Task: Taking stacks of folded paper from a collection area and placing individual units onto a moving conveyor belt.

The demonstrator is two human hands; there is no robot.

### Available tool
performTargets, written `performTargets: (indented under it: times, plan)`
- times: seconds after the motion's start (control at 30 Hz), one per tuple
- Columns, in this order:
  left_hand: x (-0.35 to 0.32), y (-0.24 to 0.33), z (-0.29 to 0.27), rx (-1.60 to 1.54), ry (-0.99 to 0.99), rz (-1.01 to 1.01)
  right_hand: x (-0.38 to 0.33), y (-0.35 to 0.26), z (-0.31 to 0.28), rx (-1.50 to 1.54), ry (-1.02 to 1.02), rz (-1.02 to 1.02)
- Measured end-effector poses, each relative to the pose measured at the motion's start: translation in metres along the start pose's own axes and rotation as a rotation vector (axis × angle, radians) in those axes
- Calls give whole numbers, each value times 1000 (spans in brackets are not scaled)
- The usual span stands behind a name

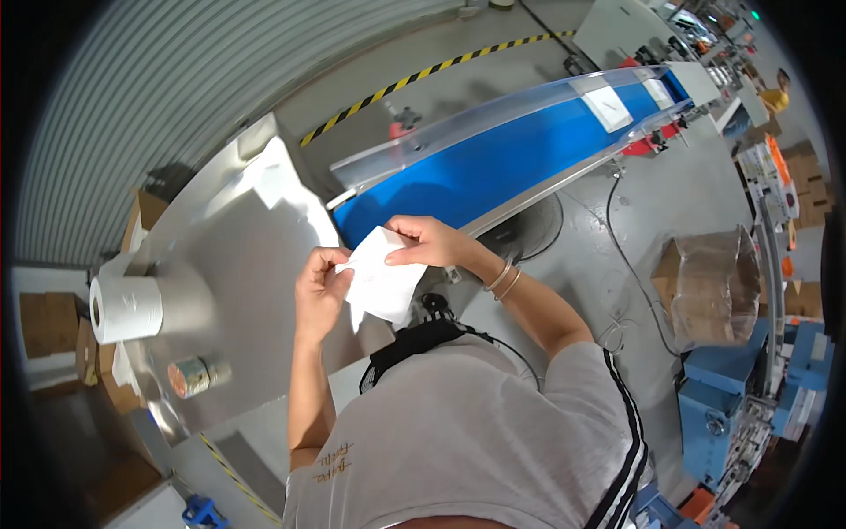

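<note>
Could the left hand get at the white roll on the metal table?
Probably yes: nothing visible stands between the left hand and the white roll, though that hand pinches a white sheet.

No text legible; gold lettering (332,462) on grey shirt (458,414).

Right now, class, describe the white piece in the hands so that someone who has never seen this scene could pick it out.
Find the long blue conveyor belt and its near end. There the left hand and right hand pinch a thin white piece. Unlike the white packets on the belt and the white roll on the metal table, it is held.
</note>
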State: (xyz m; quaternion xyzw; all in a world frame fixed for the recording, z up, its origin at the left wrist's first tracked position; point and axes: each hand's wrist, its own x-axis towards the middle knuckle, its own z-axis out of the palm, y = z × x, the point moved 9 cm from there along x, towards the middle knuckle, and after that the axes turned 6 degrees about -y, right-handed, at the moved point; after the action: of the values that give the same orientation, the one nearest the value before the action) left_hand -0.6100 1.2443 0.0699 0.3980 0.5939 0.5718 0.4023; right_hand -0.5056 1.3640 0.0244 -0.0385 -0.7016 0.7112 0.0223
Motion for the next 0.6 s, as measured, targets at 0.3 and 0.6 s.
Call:
performTargets:
  times: [0.3,0.6]
  plan:
    - [60,-50,47,255,51,-72,-89,42,-227,-341,697,339]
    - [46,-89,44,264,-30,-199,-214,4,-374,-1231,1333,765]
